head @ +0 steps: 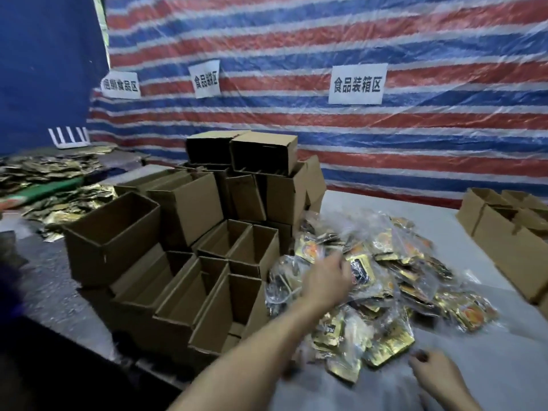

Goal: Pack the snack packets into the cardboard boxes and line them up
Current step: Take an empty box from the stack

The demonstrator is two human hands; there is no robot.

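Note:
A heap of gold and black snack packets [385, 280], some in clear plastic bags, lies on the grey table [489, 366]. To its left stands a stack of open empty cardboard boxes [189, 241]. My left hand [326, 280] reaches across onto the top of the heap; its fingers are blurred and sunk among the packets. My right hand [433, 372] rests low at the heap's near edge, fingers stretched toward a gold packet [388, 348].
More cardboard boxes [510, 232] stand in a row at the table's right edge. Flat gold wrappers [50, 179] are spread over the far left. A striped tarpaulin wall with paper signs [357, 84] closes the back.

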